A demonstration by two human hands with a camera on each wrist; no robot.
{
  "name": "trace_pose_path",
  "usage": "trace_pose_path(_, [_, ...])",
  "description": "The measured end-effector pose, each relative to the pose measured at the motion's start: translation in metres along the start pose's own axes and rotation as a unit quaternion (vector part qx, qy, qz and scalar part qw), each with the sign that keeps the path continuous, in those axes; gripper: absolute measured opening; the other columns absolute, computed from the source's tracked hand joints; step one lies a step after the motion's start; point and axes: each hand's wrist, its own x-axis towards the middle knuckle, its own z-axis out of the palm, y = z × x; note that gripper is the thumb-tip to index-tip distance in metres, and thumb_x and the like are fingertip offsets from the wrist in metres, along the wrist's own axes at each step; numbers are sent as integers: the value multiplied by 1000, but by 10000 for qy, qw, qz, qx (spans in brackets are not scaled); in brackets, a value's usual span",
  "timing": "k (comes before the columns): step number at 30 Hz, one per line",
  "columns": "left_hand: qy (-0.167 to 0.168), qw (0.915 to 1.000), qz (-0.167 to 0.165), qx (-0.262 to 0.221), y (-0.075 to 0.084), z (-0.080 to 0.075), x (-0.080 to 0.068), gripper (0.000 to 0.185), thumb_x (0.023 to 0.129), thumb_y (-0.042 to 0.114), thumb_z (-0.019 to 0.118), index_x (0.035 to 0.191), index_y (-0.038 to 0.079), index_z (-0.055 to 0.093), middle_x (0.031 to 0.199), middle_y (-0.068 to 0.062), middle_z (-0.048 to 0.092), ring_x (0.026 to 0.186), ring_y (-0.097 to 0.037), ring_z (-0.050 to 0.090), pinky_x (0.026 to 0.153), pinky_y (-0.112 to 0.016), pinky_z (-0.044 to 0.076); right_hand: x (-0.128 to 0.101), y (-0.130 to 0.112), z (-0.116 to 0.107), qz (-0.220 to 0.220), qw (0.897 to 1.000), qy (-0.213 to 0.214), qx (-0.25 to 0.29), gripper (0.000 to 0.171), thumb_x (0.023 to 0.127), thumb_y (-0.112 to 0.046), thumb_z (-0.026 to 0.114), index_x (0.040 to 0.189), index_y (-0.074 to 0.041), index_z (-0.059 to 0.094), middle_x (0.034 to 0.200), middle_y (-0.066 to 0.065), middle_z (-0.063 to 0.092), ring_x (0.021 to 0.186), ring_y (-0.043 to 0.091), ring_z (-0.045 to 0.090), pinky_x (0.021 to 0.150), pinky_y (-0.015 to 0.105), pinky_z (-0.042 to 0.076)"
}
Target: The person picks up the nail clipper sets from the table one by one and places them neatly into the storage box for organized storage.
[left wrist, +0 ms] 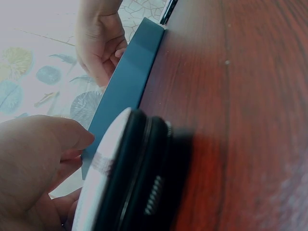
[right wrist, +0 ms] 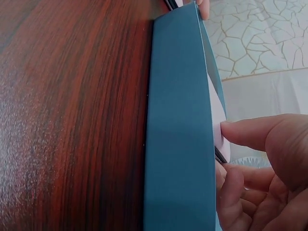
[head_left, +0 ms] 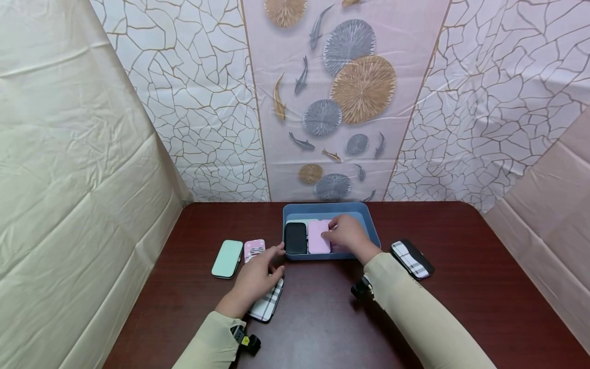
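Observation:
My right hand [head_left: 346, 233] reaches into the blue tray [head_left: 332, 257] and pinches a pink flat case [head_left: 319, 237] by its right side, thumb on top. Beside it in the tray lies a black case [head_left: 295, 238], with a pale mint one partly covered behind them. My left hand [head_left: 256, 279] has its fingertips at the tray's front left corner, fingers loosely extended. Under that hand lies a black-and-white plaid case [head_left: 267, 305], its dark side and ridged hinge [left wrist: 155, 195] showing in the left wrist view. A pink patterned case [head_left: 254, 248] sits partly hidden behind the left hand.
A mint green case [head_left: 228, 259] lies on the dark red wooden table [head_left: 318, 318] at the left. To the right of the tray, near my right sleeve, is another plaid and black case [head_left: 412, 259]. Patterned cloth [head_left: 221, 102] hangs behind the table's far edge.

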Motion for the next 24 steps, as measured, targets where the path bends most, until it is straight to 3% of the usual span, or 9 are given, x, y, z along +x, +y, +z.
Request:
trace_pose_path(6, [5,10000,-5,19,1,-1,0,66,105,24,77,166,22,51,140,10,71,81,-3,60,68,-29,52,0,0,0,-22,10000,37,-69,41,95,-31,85,122,-1,80,114,13,80,105,29,71,93,49,59])
trace_pose_path(14, [-3,10000,24,25,1,-1,-1,67,105,23,77,166,21,51,141,9,71,81,-2,59,67,-28,51,-3,5,2,-6,9997,99,209,38,96,-32,86,118,-1,79,107,13,79,95,24,73,82,42,62])
trace_pose_path(24, [-21,10000,72,37,3,-2,-1,67,104,23,77,166,19,52,141,8,72,82,-3,61,68,-29,51,-6,15,1,-80,9951,-144,971,31,101,-23,81,121,0,77,98,10,77,79,17,75,69,32,63])
